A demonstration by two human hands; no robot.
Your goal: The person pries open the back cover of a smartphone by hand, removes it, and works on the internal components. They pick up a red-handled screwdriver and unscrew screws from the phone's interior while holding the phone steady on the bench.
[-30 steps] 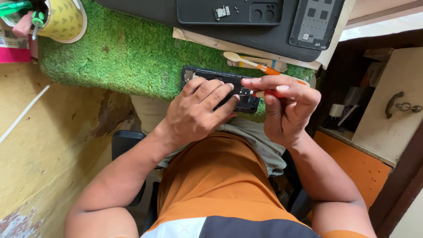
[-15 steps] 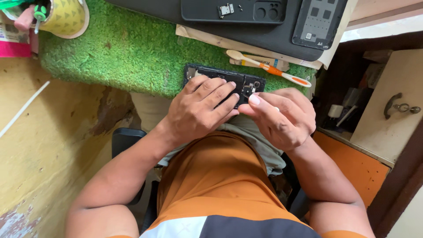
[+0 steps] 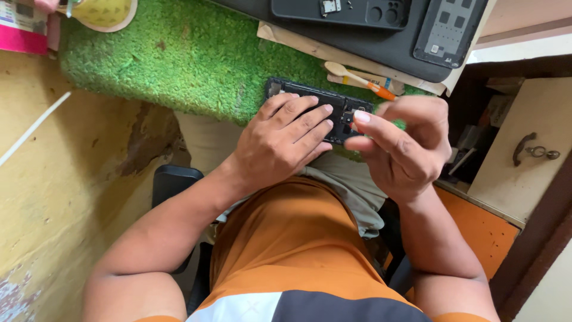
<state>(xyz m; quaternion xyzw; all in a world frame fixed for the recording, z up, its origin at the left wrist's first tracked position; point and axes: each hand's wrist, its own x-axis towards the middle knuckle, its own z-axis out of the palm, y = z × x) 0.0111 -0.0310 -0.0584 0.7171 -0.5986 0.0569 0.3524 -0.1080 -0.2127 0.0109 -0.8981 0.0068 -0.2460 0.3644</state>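
- The opened phone (image 3: 333, 107), a dark slab with its internals exposed, lies at the near edge of the green turf mat (image 3: 179, 59), just above picture centre.
- The left hand (image 3: 280, 140) lies flat on the phone, palm down, fingers spread and extended toward 2 o'clock; it presses the phone without gripping it and covers most of its lower half.
- The right hand (image 3: 405, 146) is at 3 o'clock from the left hand, raised just above the phone's right end. Its fingers are curled and the thumb and forefinger are drawn together toward 9 o'clock. Whether a small part is pinched between them cannot be determined.
- A wooden-handled brush with an orange section (image 3: 357, 77) lies on the mat at 12 o'clock from the right hand, just beyond the phone.
- A black work mat (image 3: 381, 36) occupies the upper edge of the view at 12 o'clock. On it lie a dark phone back cover (image 3: 339, 12) with camera cut-outs and, at 1 o'clock, a grey flat panel (image 3: 450, 27).
- A yellow cup (image 3: 104, 13) stands at 10 o'clock on the turf mat's far left corner.
- A pale drawer front with a metal handle (image 3: 527, 149) is at 3 o'clock, well apart from the hands.
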